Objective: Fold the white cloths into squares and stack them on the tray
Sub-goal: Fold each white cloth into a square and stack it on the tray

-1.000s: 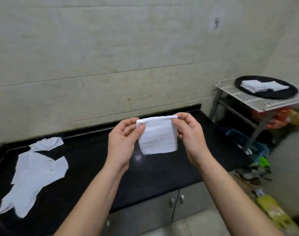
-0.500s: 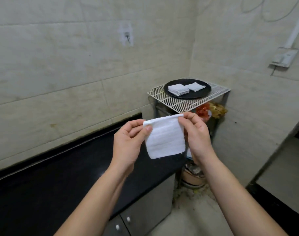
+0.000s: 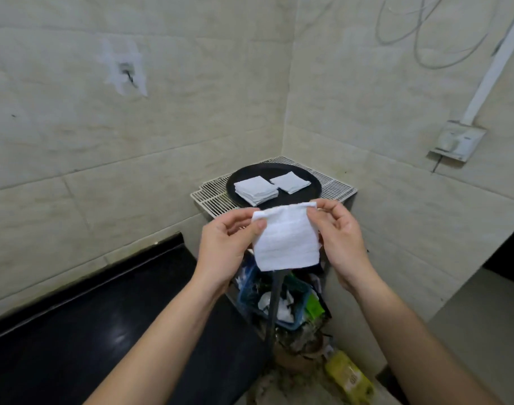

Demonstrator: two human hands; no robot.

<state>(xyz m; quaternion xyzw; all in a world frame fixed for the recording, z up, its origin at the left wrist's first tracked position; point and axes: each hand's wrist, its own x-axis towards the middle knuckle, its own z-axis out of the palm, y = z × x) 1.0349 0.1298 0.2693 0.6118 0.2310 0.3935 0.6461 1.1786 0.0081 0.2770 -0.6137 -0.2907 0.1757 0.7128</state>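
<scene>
A folded white cloth (image 3: pixel 286 239) hangs in the air in front of me, roughly square. My left hand (image 3: pixel 225 247) pinches its top left corner and my right hand (image 3: pixel 342 238) pinches its top right corner. Just beyond the cloth lies a round black tray (image 3: pixel 311 175) on a white wire rack (image 3: pixel 211 198) in the room's corner. On the tray sit a stack of folded white cloths (image 3: pixel 255 190) at the left and a single folded cloth (image 3: pixel 290 182) at the right.
A black countertop (image 3: pixel 89 331) runs along the wall at lower left. Under the rack stand a blue basket with clutter (image 3: pixel 274 299) and a yellow packet (image 3: pixel 349 378) on the floor. A wall socket (image 3: pixel 457 140) hangs at right.
The view has swung right, away from the loose cloths on the counter, and closer to the rack and tray. Both hands have kept hold of the folded cloth throughout.
</scene>
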